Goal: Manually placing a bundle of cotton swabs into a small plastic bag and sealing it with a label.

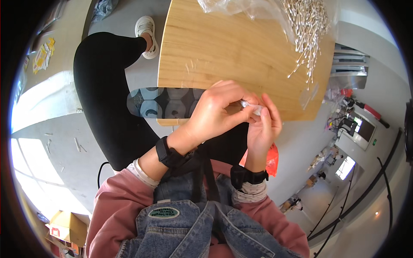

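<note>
My left hand (pixel 221 105) pinches a small white crumpled piece (pixel 257 110), thin and slightly shiny, between thumb and forefinger. Against its other side, my right hand (pixel 263 127) presses its thumb, with the fingers curled upward. Exactly what the piece is cannot be made out, as the fingertips cover part of it. A dark strip printed with grey-blue rounded shapes (pixel 150 103) lies under my left hand, reaching over the table's near left corner. Both my wrists wear black bands.
The wooden table (pixel 228 51) bears a clear plastic bag (pixel 258 8) and a heap of cotton swabs (pixel 307 34) at its far right. A scrap of clear film (pixel 309 98) lies near the right edge. Beside my right wrist is an orange-red bag (pixel 272 160). A cardboard box (pixel 66 228) stands lower left.
</note>
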Demonstrator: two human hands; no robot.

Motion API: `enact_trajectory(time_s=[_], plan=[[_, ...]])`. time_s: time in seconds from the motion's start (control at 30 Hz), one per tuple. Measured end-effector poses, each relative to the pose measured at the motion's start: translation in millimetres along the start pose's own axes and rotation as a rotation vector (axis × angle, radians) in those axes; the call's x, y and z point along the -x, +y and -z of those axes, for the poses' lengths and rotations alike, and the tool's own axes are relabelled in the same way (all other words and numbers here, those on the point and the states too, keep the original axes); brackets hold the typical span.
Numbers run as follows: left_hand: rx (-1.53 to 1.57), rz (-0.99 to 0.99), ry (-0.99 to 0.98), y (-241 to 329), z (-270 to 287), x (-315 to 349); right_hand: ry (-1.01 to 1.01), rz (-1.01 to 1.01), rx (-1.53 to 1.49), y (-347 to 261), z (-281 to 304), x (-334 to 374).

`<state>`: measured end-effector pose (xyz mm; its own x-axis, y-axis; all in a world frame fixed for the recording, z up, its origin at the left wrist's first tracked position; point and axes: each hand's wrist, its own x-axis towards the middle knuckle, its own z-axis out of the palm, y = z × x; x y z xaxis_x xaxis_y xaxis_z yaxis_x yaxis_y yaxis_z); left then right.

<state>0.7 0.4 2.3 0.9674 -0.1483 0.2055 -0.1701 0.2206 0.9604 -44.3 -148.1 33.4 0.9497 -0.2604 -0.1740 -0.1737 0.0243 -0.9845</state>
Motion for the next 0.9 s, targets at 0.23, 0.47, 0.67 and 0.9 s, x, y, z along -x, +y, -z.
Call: enact_trajectory(time_s=[0.23,0.47,0.67,0.9], plan=[[0.085,0.07,0.025,-1.7,-5.1,2.9,-0.061,-0.034,-0.255,-3.1,-2.9,3.9],[-0.062,-0.119,-0.024,-1.1,-3.3,-1.2,0.007,0.151,0.08,11.4,3.7,4.3],[-0.137,-0.283,0.003,4.8,-1.8,-1.9,0.065,0.275,0.205,6.0,8.0,12.5],[-0.23,-0.332,-0.01,-1.4,-0.9,-0.4,0.15,0.316,0.213,9.7,1.8,9.9]])
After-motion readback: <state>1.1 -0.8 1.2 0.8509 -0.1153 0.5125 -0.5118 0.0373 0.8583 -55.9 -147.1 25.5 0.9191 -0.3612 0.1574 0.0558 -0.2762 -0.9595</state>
